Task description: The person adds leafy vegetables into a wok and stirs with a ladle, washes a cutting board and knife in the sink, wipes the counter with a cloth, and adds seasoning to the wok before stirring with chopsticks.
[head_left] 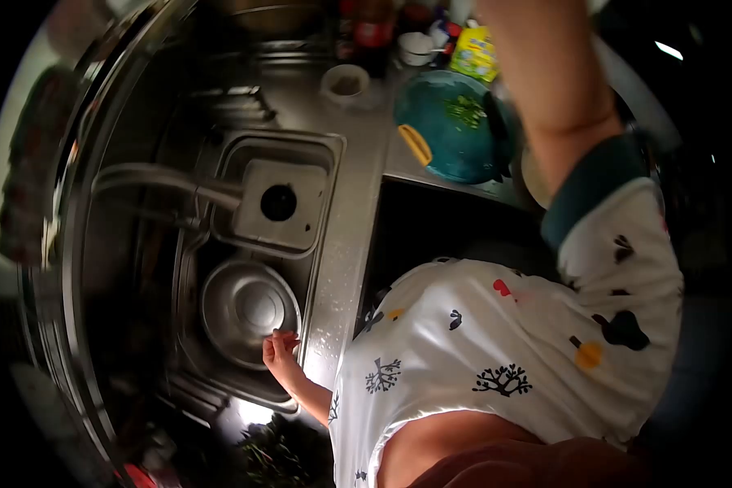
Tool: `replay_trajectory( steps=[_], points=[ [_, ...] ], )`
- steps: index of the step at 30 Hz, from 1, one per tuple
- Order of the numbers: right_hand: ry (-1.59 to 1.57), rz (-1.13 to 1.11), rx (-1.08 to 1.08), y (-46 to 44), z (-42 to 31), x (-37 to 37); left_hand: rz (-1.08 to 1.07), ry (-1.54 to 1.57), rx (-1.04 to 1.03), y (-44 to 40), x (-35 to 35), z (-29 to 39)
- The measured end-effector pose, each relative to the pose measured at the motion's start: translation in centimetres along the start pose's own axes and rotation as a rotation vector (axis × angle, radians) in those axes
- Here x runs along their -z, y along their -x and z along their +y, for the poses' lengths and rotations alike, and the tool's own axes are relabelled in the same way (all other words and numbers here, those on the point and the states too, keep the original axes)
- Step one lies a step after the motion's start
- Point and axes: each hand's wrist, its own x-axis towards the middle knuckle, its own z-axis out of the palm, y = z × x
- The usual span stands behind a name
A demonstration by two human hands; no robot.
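My left hand [281, 352] is over the near rim of a round metal bowl [229, 309], its fingers curled together. Whether they grip the rim or something small cannot be made out. The bowl lies in the larger basin of a steel sink and looks empty. My right forearm reaches up past the top edge, and its hand is out of the frame. Beside that forearm lies a round teal cutting board [439, 106] with a yellow handle, bearing chopped greens [465, 111]. A dark knife-like shape by the board's edge is blurred.
A faucet [167, 179] arches over the smaller sink basin [317, 195], which has a black drain. A small bowl [346, 82], a white cup [416, 49] and a yellow packet [474, 55] stand at the top. Dark leafy greens [276, 451] lie at the bottom.
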Motion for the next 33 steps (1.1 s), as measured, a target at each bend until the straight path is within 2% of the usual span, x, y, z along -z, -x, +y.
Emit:
replay_trajectory(
  steps=[2, 3, 4, 5, 6, 7, 8, 9, 11, 14, 16, 18, 20, 21, 23, 27, 30, 32, 33],
  points=[
    [-0.411, -0.170, -0.278, 9.2, -1.3, -4.4, -0.228, -0.098, 0.036, -2.7, -3.3, 1.0],
    [-0.703, -0.243, -0.492, 15.7, -2.7, -7.8, -0.331, -0.142, 0.040, -4.0, -5.1, 1.3],
    [-0.810, -0.440, -0.768, 21.9, -4.4, -10.4, -0.418, -0.179, 0.040, -5.2, -6.9, 1.4],
    [-0.573, -0.382, -0.864, 30.7, -7.1, -15.0, -0.508, -0.236, 0.060, -5.8, -9.2, 2.0],
    [-0.378, -0.483, -0.883, 32.2, -12.6, -19.0, -0.567, -0.250, 0.084, -7.5, -5.1, 3.6],
    [-0.468, -0.461, -1.123, 37.4, -16.4, -20.0, -0.617, -0.271, 0.098, -8.5, -6.3, 4.1],
    [-0.633, -0.388, -1.469, 39.8, -19.8, -19.2, -0.673, -0.286, 0.122, -9.6, -7.7, 3.8],
    [-0.545, -0.430, -1.665, 40.7, -22.5, -17.2, -0.755, -0.283, 0.128, -11.2, -9.5, 2.8],
    [-0.388, -0.303, -1.825, 42.8, -26.7, -15.9, -0.856, -0.297, 0.104, -13.3, -13.3, 1.8],
    [-0.306, -0.077, -2.057, 43.0, -28.7, -15.3, -0.975, -0.330, 0.077, -13.7, -20.3, 1.4],
    [-0.128, -0.016, -1.957, 43.4, -28.0, -16.7, -1.050, -0.314, 0.085, -12.4, -24.2, 0.5],
    [-0.086, 0.087, -1.889, 42.8, -25.9, -17.9, -1.187, -0.312, 0.090, -10.8, -27.0, -0.6],
    [-0.148, 0.214, -1.753, 41.2, -23.7, -17.6, -1.254, -0.299, 0.078, -8.5, -29.0, -0.6],
    [-0.262, 0.126, -1.800, 39.4, -23.3, -15.0, -1.268, -0.309, 0.037, -6.3, -29.8, 0.1],
    [-0.410, 0.189, -1.661, 43.0, -24.3, -8.7, -1.118, -0.392, -0.007, 2.8, -32.7, 1.5],
    [-0.394, 0.188, -1.506, 43.6, -22.4, -6.4, -0.941, -0.430, -0.065, 4.7, -33.3, 3.0],
    [-0.303, 0.220, -1.531, 43.0, -18.6, -8.2, -0.749, -0.464, -0.035, -0.8, -31.9, 1.2],
    [-0.172, 0.360, -1.451, 42.3, -14.9, -12.6, -0.727, -0.471, -0.136, -4.9, -30.7, 1.5],
    [-0.130, 0.337, -1.471, 41.0, -13.0, -14.2, -0.708, -0.483, -0.134, -7.0, -30.4, 2.4]
  ],
)
